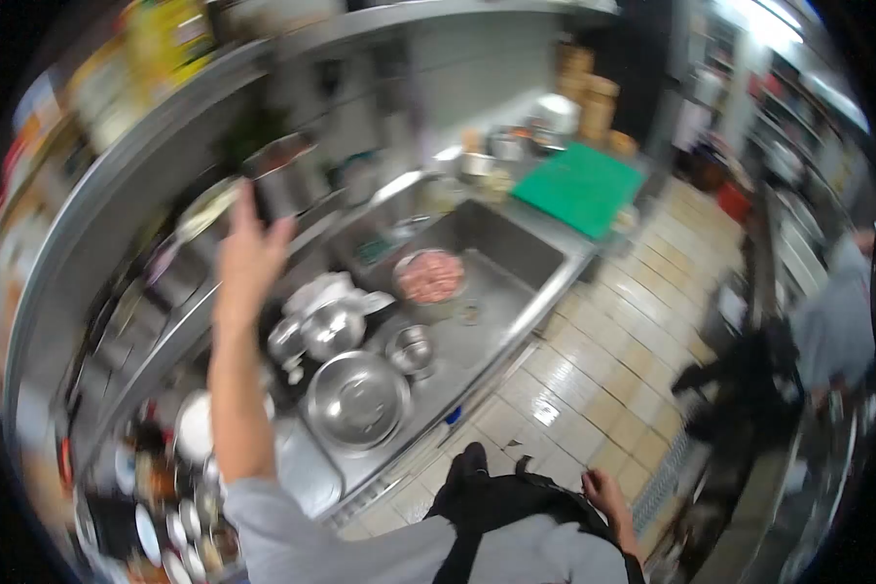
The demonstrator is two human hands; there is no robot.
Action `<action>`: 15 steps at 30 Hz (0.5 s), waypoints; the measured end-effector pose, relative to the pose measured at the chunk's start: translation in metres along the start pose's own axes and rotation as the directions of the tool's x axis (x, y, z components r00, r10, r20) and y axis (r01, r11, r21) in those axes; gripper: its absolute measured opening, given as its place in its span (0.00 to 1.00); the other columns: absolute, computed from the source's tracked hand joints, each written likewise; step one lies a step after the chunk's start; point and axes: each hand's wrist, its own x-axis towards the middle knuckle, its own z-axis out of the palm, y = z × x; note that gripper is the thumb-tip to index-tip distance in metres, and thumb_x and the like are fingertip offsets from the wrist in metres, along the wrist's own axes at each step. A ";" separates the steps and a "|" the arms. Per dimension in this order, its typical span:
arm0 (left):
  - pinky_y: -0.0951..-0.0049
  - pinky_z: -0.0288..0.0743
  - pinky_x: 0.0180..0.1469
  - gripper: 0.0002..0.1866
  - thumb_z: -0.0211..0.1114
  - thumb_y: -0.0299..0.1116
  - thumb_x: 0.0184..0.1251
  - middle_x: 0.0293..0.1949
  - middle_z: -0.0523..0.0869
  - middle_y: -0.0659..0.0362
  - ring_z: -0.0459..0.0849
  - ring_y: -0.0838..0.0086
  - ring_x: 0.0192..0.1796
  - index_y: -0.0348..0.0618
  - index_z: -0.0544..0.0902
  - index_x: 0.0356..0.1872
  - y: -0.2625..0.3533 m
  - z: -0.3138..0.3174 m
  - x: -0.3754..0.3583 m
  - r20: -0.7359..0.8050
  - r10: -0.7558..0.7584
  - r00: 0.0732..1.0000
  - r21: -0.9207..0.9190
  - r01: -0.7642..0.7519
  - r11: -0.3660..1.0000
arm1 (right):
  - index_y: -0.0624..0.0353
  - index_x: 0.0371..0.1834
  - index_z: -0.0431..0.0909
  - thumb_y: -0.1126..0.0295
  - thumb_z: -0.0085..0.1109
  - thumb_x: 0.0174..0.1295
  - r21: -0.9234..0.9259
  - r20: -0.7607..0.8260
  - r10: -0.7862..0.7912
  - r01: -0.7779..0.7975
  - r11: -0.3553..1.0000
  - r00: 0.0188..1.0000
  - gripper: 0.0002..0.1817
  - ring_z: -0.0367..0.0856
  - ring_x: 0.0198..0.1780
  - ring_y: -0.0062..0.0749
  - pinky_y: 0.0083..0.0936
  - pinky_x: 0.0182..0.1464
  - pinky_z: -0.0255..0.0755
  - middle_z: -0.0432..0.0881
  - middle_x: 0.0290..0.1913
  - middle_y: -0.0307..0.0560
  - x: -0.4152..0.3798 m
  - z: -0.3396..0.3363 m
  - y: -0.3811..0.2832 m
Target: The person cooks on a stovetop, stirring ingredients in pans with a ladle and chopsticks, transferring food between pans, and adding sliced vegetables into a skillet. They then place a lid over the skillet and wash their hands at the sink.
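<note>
My left hand (pixel 250 255) is raised over the back of the counter, index finger stretched out and thumb apart, with nothing seen in it. Its fingertips are nearest to a round metal container (pixel 204 216) with pale contents and a taller metal pot (pixel 288 175); blur hides whether they touch. Low by my side, my right hand (pixel 608 494) hangs with its fingers curled in, and no object shows in it. Below the left arm are a large steel bowl (pixel 358 401), a smaller steel bowl (pixel 333 331) and a small steel pot (pixel 411 350).
A bowl of pink raw meat (pixel 430 276) stands in the sink (pixel 506 243). Beyond lies a green cutting board (pixel 579 188). A shelf (pixel 117 146) with packages curves overhead. Several jars and bowls (pixel 190 526) crowd the lower left. Another person (pixel 835 321) is at the right, across the tiled floor (pixel 594 389).
</note>
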 end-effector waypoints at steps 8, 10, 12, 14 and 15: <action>0.50 0.74 0.60 0.33 0.61 0.55 0.72 0.56 0.84 0.37 0.81 0.39 0.59 0.49 0.69 0.71 -0.001 0.067 0.072 0.036 -0.179 0.983 0.148 0.172 0.974 | 0.60 0.42 0.81 0.61 0.57 0.73 0.059 -0.151 0.061 -0.052 0.997 0.987 0.12 0.84 0.34 0.47 0.38 0.39 0.78 0.85 0.33 0.54 0.050 -0.046 -0.044; 0.49 0.74 0.59 0.31 0.61 0.55 0.72 0.55 0.84 0.37 0.81 0.39 0.58 0.48 0.71 0.67 0.009 0.071 0.073 0.030 -0.201 0.979 0.131 0.196 0.972 | 0.58 0.44 0.82 0.60 0.57 0.72 0.092 -0.122 0.099 -0.088 0.992 0.988 0.12 0.85 0.38 0.57 0.43 0.41 0.78 0.86 0.35 0.58 0.059 -0.041 -0.040; 0.50 0.74 0.55 0.29 0.63 0.58 0.71 0.53 0.85 0.39 0.83 0.40 0.55 0.46 0.74 0.60 0.016 0.075 0.075 -0.040 -0.302 0.952 0.161 0.305 0.939 | 0.58 0.43 0.81 0.59 0.57 0.71 -0.086 -0.077 -0.042 0.035 0.996 0.996 0.13 0.84 0.39 0.58 0.45 0.41 0.78 0.85 0.35 0.58 0.069 -0.041 -0.037; 0.51 0.74 0.54 0.29 0.63 0.60 0.70 0.52 0.85 0.40 0.83 0.41 0.53 0.45 0.75 0.57 0.006 0.076 0.077 -0.079 -0.274 0.958 0.158 0.284 0.946 | 0.58 0.42 0.81 0.59 0.57 0.71 -0.097 -0.065 -0.084 0.078 0.992 0.994 0.13 0.84 0.39 0.59 0.46 0.41 0.78 0.85 0.36 0.58 0.082 -0.044 -0.039; 0.52 0.74 0.52 0.30 0.64 0.61 0.69 0.50 0.86 0.41 0.83 0.42 0.52 0.44 0.76 0.55 -0.001 0.077 0.078 -0.115 -0.248 0.962 0.154 0.264 0.952 | 0.58 0.42 0.81 0.59 0.57 0.71 -0.110 -0.051 -0.124 0.118 0.987 0.991 0.13 0.84 0.40 0.59 0.47 0.42 0.77 0.85 0.36 0.59 0.088 -0.046 -0.041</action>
